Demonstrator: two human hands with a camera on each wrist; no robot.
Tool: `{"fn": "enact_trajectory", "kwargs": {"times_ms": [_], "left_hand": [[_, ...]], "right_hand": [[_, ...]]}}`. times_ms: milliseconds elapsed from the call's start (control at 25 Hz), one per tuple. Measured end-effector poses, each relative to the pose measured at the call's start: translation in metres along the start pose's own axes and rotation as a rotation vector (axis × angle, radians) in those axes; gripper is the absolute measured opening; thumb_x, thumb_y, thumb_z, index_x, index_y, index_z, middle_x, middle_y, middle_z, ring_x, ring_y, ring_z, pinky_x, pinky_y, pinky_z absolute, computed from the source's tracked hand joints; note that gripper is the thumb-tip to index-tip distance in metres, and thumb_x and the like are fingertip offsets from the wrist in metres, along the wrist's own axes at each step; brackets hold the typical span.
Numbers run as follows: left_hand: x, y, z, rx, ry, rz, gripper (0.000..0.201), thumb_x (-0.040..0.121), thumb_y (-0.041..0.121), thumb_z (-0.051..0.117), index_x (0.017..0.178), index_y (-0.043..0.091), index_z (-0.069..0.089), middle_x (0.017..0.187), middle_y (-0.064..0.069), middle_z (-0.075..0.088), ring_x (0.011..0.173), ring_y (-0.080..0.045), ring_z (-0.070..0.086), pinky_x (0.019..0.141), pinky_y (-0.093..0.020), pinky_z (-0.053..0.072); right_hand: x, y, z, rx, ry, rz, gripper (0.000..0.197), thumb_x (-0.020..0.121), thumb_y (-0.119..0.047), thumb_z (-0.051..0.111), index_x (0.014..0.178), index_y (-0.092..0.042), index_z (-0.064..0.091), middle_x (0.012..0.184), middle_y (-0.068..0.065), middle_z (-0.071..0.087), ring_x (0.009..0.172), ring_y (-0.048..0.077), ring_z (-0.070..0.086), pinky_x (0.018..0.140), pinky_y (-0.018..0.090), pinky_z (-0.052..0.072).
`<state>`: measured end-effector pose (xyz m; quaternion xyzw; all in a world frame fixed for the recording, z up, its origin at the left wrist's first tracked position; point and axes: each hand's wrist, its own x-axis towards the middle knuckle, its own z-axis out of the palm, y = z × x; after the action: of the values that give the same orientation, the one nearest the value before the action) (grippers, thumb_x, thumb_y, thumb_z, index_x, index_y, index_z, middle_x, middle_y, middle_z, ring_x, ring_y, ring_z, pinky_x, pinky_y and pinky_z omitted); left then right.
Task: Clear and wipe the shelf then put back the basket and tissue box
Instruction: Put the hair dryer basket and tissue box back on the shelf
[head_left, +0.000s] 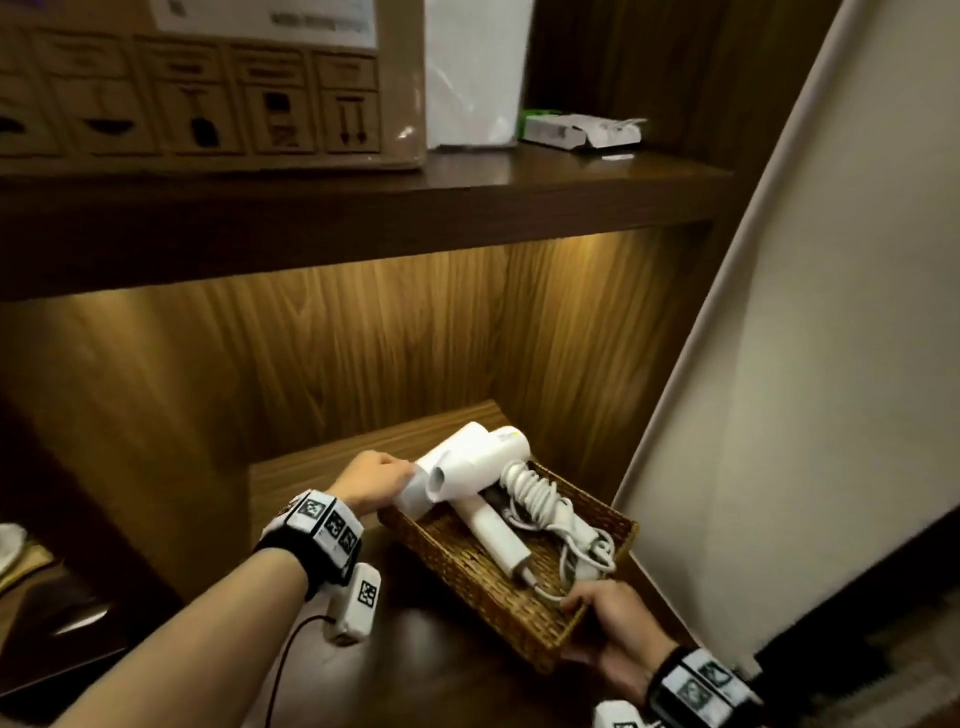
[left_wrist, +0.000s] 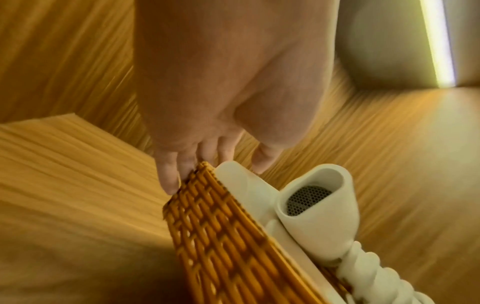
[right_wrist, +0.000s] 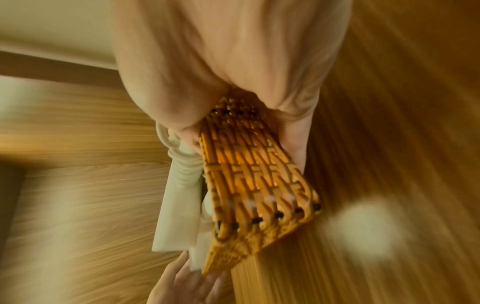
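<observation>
A brown wicker basket (head_left: 493, 613) is held between both hands, low in front of the lower shelf (head_left: 322, 462). It carries a white hair dryer (head_left: 467, 467) with a coiled white cord (head_left: 535, 499). My left hand (head_left: 374, 480) grips the basket's far left end; in the left wrist view its fingers (left_wrist: 171, 176) lie on the woven wall (left_wrist: 221, 226) and the thumb sits beside the dryer (left_wrist: 319, 205). My right hand (head_left: 608, 623) grips the near right end, thumb inside the rim. The right wrist view shows that hand (right_wrist: 233, 72) clamped on the basket (right_wrist: 254, 174). No tissue box is in view.
The upper shelf (head_left: 571, 171) holds a large cardboard box (head_left: 208, 83), a white bag (head_left: 472, 78) and a small white and green carton (head_left: 576, 130). A pale wall panel (head_left: 805, 364) stands close on the right. Wood panelling backs the lit niche.
</observation>
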<state>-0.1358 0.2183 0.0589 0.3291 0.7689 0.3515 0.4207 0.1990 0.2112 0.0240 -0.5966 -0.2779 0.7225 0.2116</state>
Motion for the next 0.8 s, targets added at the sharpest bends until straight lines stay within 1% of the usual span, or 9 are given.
{"fn": "enact_trajectory", "kwargs": {"times_ms": [120,200,320,400,520,600,640,720,800], "left_hand": [[0.033,-0.003,0.015,0.011,0.125,-0.058,0.030,0.088,0.027,0.065,0.077,-0.001,0.068,0.059,-0.006,0.061,0.056,-0.022,0.056,0.057,-0.031,0.046],[0.047,-0.007,0.033,-0.116,0.132,-0.109,0.029,0.090,0.022,0.067,0.083,-0.006,0.064,0.073,-0.014,0.067,0.064,-0.026,0.064,0.056,-0.036,0.058],[0.056,-0.006,0.060,-0.251,0.068,-0.154,0.021,0.094,0.016,0.064,0.095,-0.004,0.066,0.098,-0.023,0.072,0.078,-0.025,0.069,0.047,-0.029,0.056],[0.060,-0.003,0.071,-0.258,0.029,-0.149,0.016,0.094,0.011,0.062,0.097,-0.004,0.067,0.106,-0.026,0.074,0.084,-0.028,0.071,0.058,-0.040,0.063],[0.062,0.000,0.078,-0.287,-0.064,-0.182,0.008,0.095,0.003,0.061,0.103,0.003,0.064,0.093,-0.021,0.072,0.078,-0.033,0.070,0.082,-0.063,0.060],[0.069,-0.003,0.083,-0.224,-0.095,-0.143,0.022,0.091,-0.003,0.064,0.112,0.001,0.063,0.104,-0.022,0.075,0.082,-0.035,0.072,0.084,-0.059,0.061],[0.068,-0.001,0.085,-0.203,-0.097,-0.121,0.026,0.089,-0.007,0.064,0.114,-0.001,0.062,0.108,-0.023,0.074,0.083,-0.033,0.072,0.078,-0.049,0.064],[0.067,0.001,0.088,-0.175,-0.069,-0.082,0.024,0.090,-0.014,0.057,0.110,-0.002,0.060,0.096,-0.019,0.071,0.071,-0.025,0.066,0.051,-0.027,0.059],[0.069,0.001,0.089,-0.163,-0.045,-0.078,0.024,0.090,-0.016,0.054,0.101,0.005,0.059,0.091,-0.015,0.070,0.072,-0.024,0.066,0.050,-0.025,0.057]], "right_hand": [[0.035,-0.013,0.024,0.149,0.079,-0.013,0.079,0.061,0.008,0.070,0.138,0.002,0.053,0.129,0.043,0.063,0.100,0.050,0.074,0.074,0.075,0.058],[0.050,-0.020,0.040,0.235,0.107,-0.021,0.079,0.063,0.011,0.069,0.138,-0.001,0.049,0.126,0.040,0.065,0.104,0.053,0.073,0.072,0.076,0.057],[0.061,-0.034,0.064,0.293,0.155,-0.055,0.063,0.075,0.016,0.061,0.131,-0.004,0.040,0.121,0.032,0.061,0.101,0.046,0.070,0.072,0.069,0.060],[0.072,-0.043,0.076,0.322,0.183,-0.060,0.056,0.079,0.017,0.057,0.125,-0.008,0.038,0.118,0.028,0.058,0.100,0.044,0.068,0.075,0.066,0.060],[0.082,-0.054,0.089,0.277,0.190,-0.064,0.041,0.076,0.015,0.059,0.105,-0.010,0.048,0.124,0.022,0.052,0.112,0.045,0.065,0.083,0.074,0.057],[0.099,-0.058,0.087,0.133,0.189,-0.015,0.046,0.064,0.009,0.063,0.107,-0.007,0.059,0.130,0.018,0.053,0.114,0.045,0.063,0.080,0.076,0.058],[0.108,-0.059,0.085,0.031,0.160,0.011,0.055,0.063,0.005,0.063,0.116,-0.007,0.064,0.134,0.017,0.056,0.115,0.046,0.063,0.077,0.074,0.060],[0.120,-0.063,0.081,-0.166,0.115,0.042,0.054,0.079,-0.003,0.065,0.134,-0.006,0.064,0.132,0.014,0.060,0.114,0.040,0.065,0.081,0.059,0.067],[0.130,-0.063,0.081,-0.318,0.067,0.033,0.045,0.099,-0.012,0.055,0.143,-0.001,0.059,0.127,0.016,0.065,0.111,0.033,0.070,0.093,0.046,0.066]]}}
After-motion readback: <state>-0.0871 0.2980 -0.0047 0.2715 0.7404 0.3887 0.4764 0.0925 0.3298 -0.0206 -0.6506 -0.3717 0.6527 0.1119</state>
